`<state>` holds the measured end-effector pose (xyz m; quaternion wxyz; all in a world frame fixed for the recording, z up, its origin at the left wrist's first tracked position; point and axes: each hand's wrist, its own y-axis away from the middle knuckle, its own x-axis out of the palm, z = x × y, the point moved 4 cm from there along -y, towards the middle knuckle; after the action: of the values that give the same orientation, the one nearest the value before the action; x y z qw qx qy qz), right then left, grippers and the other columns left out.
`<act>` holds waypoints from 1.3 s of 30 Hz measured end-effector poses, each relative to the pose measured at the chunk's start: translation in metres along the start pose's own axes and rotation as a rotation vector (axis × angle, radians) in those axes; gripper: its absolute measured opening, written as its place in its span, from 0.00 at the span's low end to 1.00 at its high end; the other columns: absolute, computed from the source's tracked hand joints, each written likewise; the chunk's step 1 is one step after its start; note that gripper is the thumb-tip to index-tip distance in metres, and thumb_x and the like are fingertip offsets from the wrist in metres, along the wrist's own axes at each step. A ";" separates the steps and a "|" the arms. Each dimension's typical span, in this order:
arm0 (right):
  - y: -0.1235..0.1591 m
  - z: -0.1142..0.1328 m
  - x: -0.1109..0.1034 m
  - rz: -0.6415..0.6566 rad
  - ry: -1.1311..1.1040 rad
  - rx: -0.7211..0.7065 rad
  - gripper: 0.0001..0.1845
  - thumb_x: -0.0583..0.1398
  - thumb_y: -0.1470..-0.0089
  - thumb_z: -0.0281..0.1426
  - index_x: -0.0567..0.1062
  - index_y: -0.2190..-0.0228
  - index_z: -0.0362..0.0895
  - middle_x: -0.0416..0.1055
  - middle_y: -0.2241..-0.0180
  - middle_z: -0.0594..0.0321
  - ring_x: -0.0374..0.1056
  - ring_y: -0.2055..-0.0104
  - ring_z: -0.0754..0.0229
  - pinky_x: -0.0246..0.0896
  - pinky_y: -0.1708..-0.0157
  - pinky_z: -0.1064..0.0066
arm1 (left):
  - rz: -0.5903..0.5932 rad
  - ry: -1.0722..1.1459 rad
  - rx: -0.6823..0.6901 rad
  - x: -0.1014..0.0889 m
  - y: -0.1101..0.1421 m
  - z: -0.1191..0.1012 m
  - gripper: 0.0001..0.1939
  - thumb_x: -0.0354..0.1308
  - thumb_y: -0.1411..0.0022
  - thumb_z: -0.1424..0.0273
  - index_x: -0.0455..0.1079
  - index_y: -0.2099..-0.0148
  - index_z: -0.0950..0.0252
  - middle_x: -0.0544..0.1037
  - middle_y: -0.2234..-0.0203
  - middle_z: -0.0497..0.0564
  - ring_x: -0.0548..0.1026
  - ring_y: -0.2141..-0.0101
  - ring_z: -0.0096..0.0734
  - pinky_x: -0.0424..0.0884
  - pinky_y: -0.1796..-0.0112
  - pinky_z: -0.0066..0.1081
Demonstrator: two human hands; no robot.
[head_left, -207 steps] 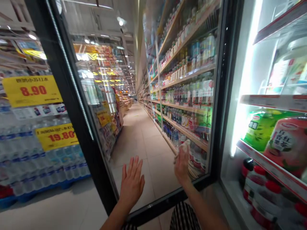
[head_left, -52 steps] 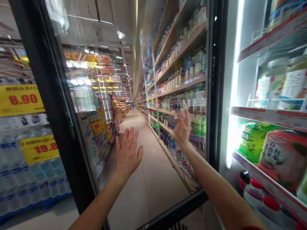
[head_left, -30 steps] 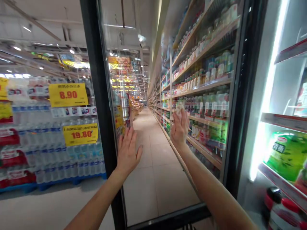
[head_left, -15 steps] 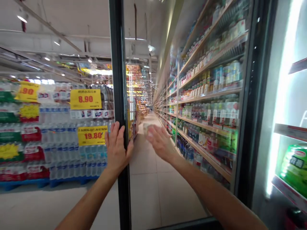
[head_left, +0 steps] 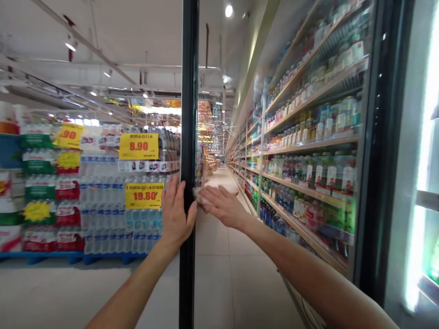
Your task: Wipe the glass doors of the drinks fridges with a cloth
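Observation:
A glass cooler door with a black frame [head_left: 188, 114] stands swung out in front of me. My left hand [head_left: 176, 212] rests at the outer upright of this frame, fingers stretched up and the thumb across the black strip; it is open. Under the fingers of my right hand [head_left: 224, 205] is a small pale cloth [head_left: 198, 194], pressed flat to the glass beside the frame. Only the cloth's edge shows; the fingers cover the rest. The glass pane [head_left: 212, 283] shows bottled drinks and an aisle, and I cannot tell how much is reflection.
Stacked packs of bottled water [head_left: 106, 214] stand on blue pallets [head_left: 92, 258] to the left, with yellow price signs [head_left: 144, 195]. Shelves of bottles [head_left: 308, 173] appear in the glass on the right. A lit cooler interior [head_left: 420, 237] is at the far right edge.
My right hand has moved left with the cloth across the glass, up to the black frame. The view has shifted, so the scene sits farther right. My left hand stays at the frame.

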<state>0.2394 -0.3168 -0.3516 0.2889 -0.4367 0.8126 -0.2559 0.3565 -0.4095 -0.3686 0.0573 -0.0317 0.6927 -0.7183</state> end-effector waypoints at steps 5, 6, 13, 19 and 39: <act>-0.016 -0.031 -0.009 -0.122 0.100 0.377 0.18 0.51 0.43 0.27 0.67 0.51 0.48 0.56 0.41 0.57 0.42 0.36 0.53 0.46 0.41 0.53 | -0.013 -0.013 -0.001 -0.003 -0.001 0.003 0.34 0.51 0.41 0.69 0.41 0.36 0.60 0.48 0.37 0.57 0.47 0.38 0.41 0.46 0.42 0.47; -0.015 -0.024 -0.007 -0.105 0.084 0.296 0.18 0.51 0.43 0.27 0.67 0.51 0.48 0.57 0.41 0.58 0.43 0.36 0.54 0.46 0.41 0.54 | -0.017 -0.015 0.003 -0.004 -0.001 0.004 0.34 0.51 0.41 0.69 0.42 0.36 0.60 0.49 0.38 0.57 0.47 0.38 0.41 0.46 0.42 0.47; -0.016 -0.019 -0.004 0.020 -0.002 0.105 0.16 0.51 0.43 0.28 0.68 0.53 0.50 0.58 0.42 0.61 0.45 0.37 0.56 0.48 0.42 0.55 | -0.028 -0.017 0.031 -0.007 -0.008 0.005 0.33 0.51 0.41 0.69 0.42 0.36 0.61 0.49 0.38 0.59 0.47 0.38 0.41 0.47 0.42 0.47; -0.024 -0.021 -0.007 -0.032 0.005 0.067 0.15 0.51 0.43 0.30 0.70 0.54 0.47 0.59 0.43 0.58 0.45 0.37 0.54 0.48 0.42 0.55 | -0.056 -0.018 0.031 -0.005 -0.022 0.001 0.32 0.49 0.40 0.68 0.42 0.36 0.61 0.50 0.38 0.58 0.48 0.38 0.42 0.48 0.42 0.47; -0.071 -0.079 -0.022 -0.092 0.080 0.305 0.17 0.50 0.43 0.28 0.68 0.52 0.47 0.56 0.41 0.56 0.45 0.37 0.53 0.46 0.42 0.51 | -0.076 -0.085 0.110 0.003 -0.096 0.009 0.29 0.46 0.39 0.66 0.46 0.37 0.64 0.53 0.39 0.60 0.46 0.38 0.38 0.44 0.42 0.45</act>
<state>0.2344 -0.3199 -0.2438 0.3075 -0.4139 0.7543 -0.4064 0.3506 -0.4158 -0.2720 0.0610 -0.0849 0.6474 -0.7550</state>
